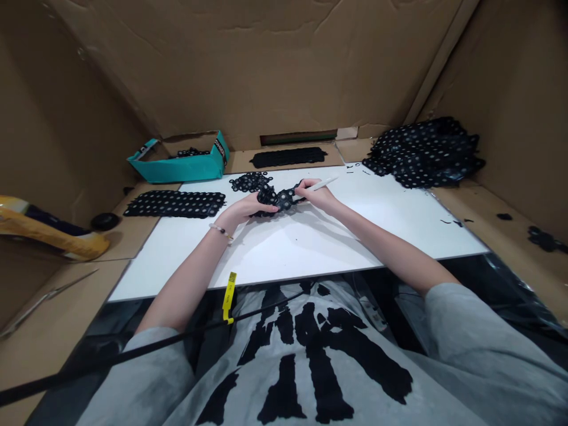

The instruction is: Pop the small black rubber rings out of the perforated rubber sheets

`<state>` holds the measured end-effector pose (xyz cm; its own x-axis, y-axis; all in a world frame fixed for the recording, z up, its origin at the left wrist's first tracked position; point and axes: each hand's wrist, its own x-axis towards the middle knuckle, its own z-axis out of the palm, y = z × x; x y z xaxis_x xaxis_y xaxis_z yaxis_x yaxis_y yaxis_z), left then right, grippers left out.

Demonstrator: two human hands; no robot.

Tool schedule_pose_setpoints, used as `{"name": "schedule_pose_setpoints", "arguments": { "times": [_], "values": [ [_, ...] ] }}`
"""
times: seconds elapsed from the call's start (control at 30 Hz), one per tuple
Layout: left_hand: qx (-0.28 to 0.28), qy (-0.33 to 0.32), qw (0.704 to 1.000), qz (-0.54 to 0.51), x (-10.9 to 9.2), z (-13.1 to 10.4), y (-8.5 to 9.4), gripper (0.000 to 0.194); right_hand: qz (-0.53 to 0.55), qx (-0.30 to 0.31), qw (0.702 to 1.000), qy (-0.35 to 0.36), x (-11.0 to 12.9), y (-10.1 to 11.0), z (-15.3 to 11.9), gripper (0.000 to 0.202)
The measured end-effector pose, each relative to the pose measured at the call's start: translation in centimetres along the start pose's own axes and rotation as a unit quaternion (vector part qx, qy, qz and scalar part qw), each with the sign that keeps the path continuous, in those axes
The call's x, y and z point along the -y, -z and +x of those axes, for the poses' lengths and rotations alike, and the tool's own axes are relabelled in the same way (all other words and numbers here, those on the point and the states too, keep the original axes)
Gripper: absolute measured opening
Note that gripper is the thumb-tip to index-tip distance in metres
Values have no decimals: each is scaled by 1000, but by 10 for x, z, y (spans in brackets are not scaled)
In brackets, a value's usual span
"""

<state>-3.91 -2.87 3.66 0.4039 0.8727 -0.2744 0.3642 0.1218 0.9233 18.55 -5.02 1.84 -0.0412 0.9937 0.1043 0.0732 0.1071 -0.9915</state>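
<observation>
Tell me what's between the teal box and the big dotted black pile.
A flat black sheet lies between the teal box and the dotted black pile, with a few small black scraps nearer the pile, as the head view shows.

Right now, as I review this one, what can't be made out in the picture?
All in the head view:
Pen: tip too small to tell whether it touches the black piece in the left hand.
Fingers of the left hand: partly hidden by the black piece.
Box: its front wall hides most of the inside.
Yellow object: cut off by the left edge.
Tag: print too small and blurred to read.
</observation>
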Motion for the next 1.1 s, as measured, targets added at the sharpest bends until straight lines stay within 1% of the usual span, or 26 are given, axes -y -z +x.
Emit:
{"name": "schedule_pose_setpoints", "arguments": {
  "times": [0.07,0.13,0.2,0.3,0.33,0.4,0.43,0.47,0.5,0.57,0.63,0.73,0.83,0.9,0.97,1.03,1.1],
  "values": [
    [-16,-24,999,-25,0,-1,-1,58,26,-8,1000,-11,2,1,1,24],
    [-49,-36,997,-39,1,-1,-2,61,34,-21,999,-23,5,6,3,22],
    [-78,-26,996,-34,2,-1,-2,64,13,-40,999,-33,8,16,6,18],
    [-78,-12,997,-1,4,1,-1,65,-41,-65,996,-40,13,32,10,16],
    [-72,-11,997,16,5,2,0,65,-67,-78,994,-25,15,36,11,18],
    [-62,-14,997,47,7,4,0,64,-120,-94,987,42,15,39,9,19],
    [-58,-21,996,58,8,4,-1,63,-136,-86,984,79,14,36,8,19],
    [-53,-33,996,63,8,5,-1,63,-138,-64,983,106,12,31,6,19],
    [-48,-50,996,62,9,5,-2,64,-125,-32,985,117,9,25,4,19],
    [-39,-80,995,41,9,5,-5,66,-105,30,989,101,-1,10,0,20],
    [-19,-89,996,8,10,5,-8,65,-91,61,990,93,-13,-3,-2,19],
    [5,-65,998,-16,10,5,-12,55,-74,63,991,90,-26,-13,-4,19],
    [10,-54,998,2,10,5,-12,51,-58,49,994,75,-30,-14,-4,19],
    [26,-72,997,19,9,3,-11,55,-53,45,996,61,-29,-14,-5,19],
    [37,-91,995,36,7,1,-10,64,-54,48,996,49,-27,-15,-6,18],
    [28,-98,994,49,5,-1,-11,72,-56,47,996,42,-26,-16,-8,18],
    [14,-99,994,51,5,-2,-12,74,-49,40,997,42,-25,-16,-8,18]
  ]
}}
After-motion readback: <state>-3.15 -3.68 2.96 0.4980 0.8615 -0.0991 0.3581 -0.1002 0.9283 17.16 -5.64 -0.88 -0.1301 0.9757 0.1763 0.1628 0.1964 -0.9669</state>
